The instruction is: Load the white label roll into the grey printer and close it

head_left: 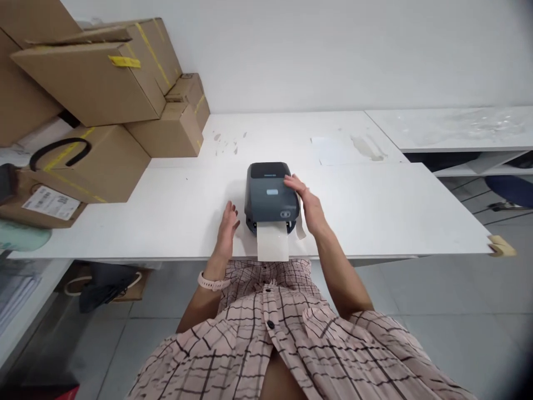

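Note:
A dark grey label printer (pixel 270 194) stands near the front edge of the white table (pixel 375 211). A white label strip (pixel 273 242) hangs out of its front slot over the table edge. My right hand (pixel 307 204) rests against the printer's right top corner, fingers stretched out and open; a small white paper piece (pixel 300 228) hangs just below it, beside the printer. My left hand (pixel 227 226) lies on the table just left of the printer, fingers straight and together, holding nothing. A pale wristband (pixel 211 283) sits on my left wrist.
Several cardboard boxes (pixel 104 83) are stacked at the table's left end and against the wall. A sheet of paper (pixel 333 150) lies behind the printer. A second white counter (pixel 458 128) runs to the right. A dark bag (pixel 104 283) lies under the table.

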### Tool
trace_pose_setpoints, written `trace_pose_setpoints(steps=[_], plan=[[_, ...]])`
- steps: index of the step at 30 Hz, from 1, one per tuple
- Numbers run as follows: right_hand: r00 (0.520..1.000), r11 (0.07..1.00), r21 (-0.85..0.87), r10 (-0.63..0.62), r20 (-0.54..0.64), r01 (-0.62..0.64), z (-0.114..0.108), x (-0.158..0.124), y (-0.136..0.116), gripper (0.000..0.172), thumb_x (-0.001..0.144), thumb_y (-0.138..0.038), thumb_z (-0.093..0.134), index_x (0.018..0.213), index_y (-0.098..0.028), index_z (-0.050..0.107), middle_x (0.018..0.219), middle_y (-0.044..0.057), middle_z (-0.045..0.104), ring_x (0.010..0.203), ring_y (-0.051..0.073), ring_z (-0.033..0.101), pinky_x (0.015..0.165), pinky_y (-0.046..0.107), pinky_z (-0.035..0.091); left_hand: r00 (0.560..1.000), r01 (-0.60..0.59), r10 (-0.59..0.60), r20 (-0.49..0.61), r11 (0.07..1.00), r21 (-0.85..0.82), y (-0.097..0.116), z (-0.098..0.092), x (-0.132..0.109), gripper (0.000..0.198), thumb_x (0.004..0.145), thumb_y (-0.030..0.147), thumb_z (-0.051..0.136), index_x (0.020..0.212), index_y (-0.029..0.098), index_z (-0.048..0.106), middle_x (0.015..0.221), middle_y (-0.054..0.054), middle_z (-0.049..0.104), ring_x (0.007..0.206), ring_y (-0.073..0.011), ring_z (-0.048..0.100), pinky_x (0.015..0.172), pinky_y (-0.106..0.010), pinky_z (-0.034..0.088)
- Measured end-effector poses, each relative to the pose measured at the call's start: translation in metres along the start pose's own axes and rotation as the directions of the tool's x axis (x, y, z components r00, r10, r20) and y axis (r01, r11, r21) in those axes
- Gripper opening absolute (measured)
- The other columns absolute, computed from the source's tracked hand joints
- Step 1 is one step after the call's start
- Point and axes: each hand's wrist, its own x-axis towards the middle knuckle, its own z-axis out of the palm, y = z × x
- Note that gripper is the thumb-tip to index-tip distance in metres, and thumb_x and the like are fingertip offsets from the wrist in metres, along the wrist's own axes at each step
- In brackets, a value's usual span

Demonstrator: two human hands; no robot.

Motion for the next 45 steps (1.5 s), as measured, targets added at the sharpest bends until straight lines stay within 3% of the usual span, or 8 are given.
trace_pose_setpoints(steps=[2, 7, 14, 29, 33, 38, 41, 45], plan=[[0.996, 0.996, 0.019, 0.086, -0.02, -0.086, 0.012, -0.024, 0.003, 0.057, 0.103, -0.067, 0.034, 0.152, -0.041, 0.05, 0.169, -0.002, 0.038, 0.162, 0.028, 0.024, 0.132, 0.056, 0.023, 0.999, -0.039, 0.04, -0.019, 0.999, 0.029, 0.011, 0.008, 0.003, 0.088, 0.093, 0.074, 0.049, 0.167, 0.038, 0.018, 0.178, -0.001, 0.015, 0.164, -0.0303, 0.017, 0.131, -0.048, 0.028], [0.928, 0.9, 0.288, 0.363, -0.083, -0.326, 0.037, -0.036, 0.015, 0.092, 0.093, -0.073, 0.051, 0.168, -0.034, 0.013, 0.178, 0.003, 0.015, 0.163, 0.028, 0.02, 0.131, 0.055, 0.028, 1.0, 0.01, -0.011, 0.014, 1.0, 0.022, 0.026, 0.038, 0.006, 0.093, 0.088, 0.063, 0.068, 0.166, 0.039, 0.023, 0.178, 0.002, 0.018, 0.164, -0.0337, 0.018, 0.13, -0.048, 0.034], [0.866, 0.81, 0.331, 0.498, 0.048, -0.484, 0.043, -0.047, 0.032, 0.101, 0.092, -0.078, 0.047, 0.169, -0.031, 0.0, 0.173, 0.008, 0.03, 0.157, 0.03, 0.037, 0.126, 0.056, 0.039, 0.988, -0.04, 0.044, 0.151, 0.999, -0.029, 0.019, 0.043, 0.003, 0.077, 0.094, 0.057, 0.062, 0.161, 0.03, 0.036, 0.164, -0.007, 0.048, 0.15, -0.034, 0.046, 0.122, -0.05, 0.044], [0.877, 0.85, 0.366, 0.457, -0.151, -0.379, 0.055, -0.058, 0.026, 0.089, 0.091, -0.073, 0.056, 0.162, -0.028, 0.027, 0.166, 0.013, 0.041, 0.151, 0.031, 0.045, 0.125, 0.054, 0.04, 0.988, -0.152, 0.153, -0.024, 0.987, 0.061, -0.003, 0.049, 0.005, 0.078, 0.091, 0.064, 0.06, 0.157, 0.028, 0.038, 0.162, -0.01, 0.048, 0.147, -0.0346, 0.047, 0.117, -0.045, 0.048], [0.882, 0.845, 0.397, 0.445, -0.154, -0.357, 0.057, -0.057, 0.032, 0.088, 0.09, -0.072, 0.06, 0.161, -0.029, 0.03, 0.164, 0.013, 0.044, 0.149, 0.033, 0.046, 0.122, 0.056, 0.042, 0.995, -0.1, 0.098, 0.03, 0.992, 0.079, 0.0, 0.044, -0.004, 0.077, 0.092, 0.062, 0.062, 0.157, 0.029, 0.037, 0.163, -0.011, 0.045, 0.146, -0.0337, 0.048, 0.114, -0.044, 0.049], [0.875, 0.821, 0.463, 0.453, -0.173, -0.334, 0.057, -0.055, 0.036, 0.082, 0.086, -0.073, 0.065, 0.153, -0.031, 0.042, 0.161, 0.011, 0.048, 0.148, 0.034, 0.047, 0.123, 0.058, 0.039, 0.943, -0.071, 0.148, -0.3, 0.965, 0.253, -0.013, 0.037, -0.049, 0.063, 0.083, 0.059, 0.074, 0.132, 0.023, 0.055, 0.137, -0.014, 0.06, 0.114, -0.0236, 0.063, 0.091, -0.035, 0.055], [0.872, 0.828, 0.461, 0.446, -0.199, -0.319, 0.058, -0.053, 0.037, 0.083, 0.084, -0.073, 0.066, 0.151, -0.027, 0.046, 0.162, 0.013, 0.047, 0.149, 0.034, 0.045, 0.126, 0.057, 0.035, 0.994, 0.106, -0.1, -0.054, 0.984, 0.146, -0.022, 0.04, -0.065, 0.044, 0.084, 0.058, 0.073, 0.102, 0.018, 0.067, 0.098, -0.007, 0.07, 0.083, -0.017, 0.062, 0.072, -0.029, 0.052], [0.87, 0.822, 0.459, 0.458, -0.182, -0.337, 0.059, -0.053, 0.041, 0.091, 0.083, -0.073, 0.067, 0.155, -0.025, 0.039, 0.16, 0.016, 0.049, 0.147, 0.035, 0.048, 0.123, 0.059, 0.038, 0.941, 0.296, -0.281, 0.189, 0.953, -0.057, -0.014, 0.048, -0.063, 0.041, 0.078, 0.054, 0.081, 0.09, 0.015, 0.075, 0.083, -0.005, 0.074, 0.075, -0.0162, 0.063, 0.072, -0.029, 0.051]])
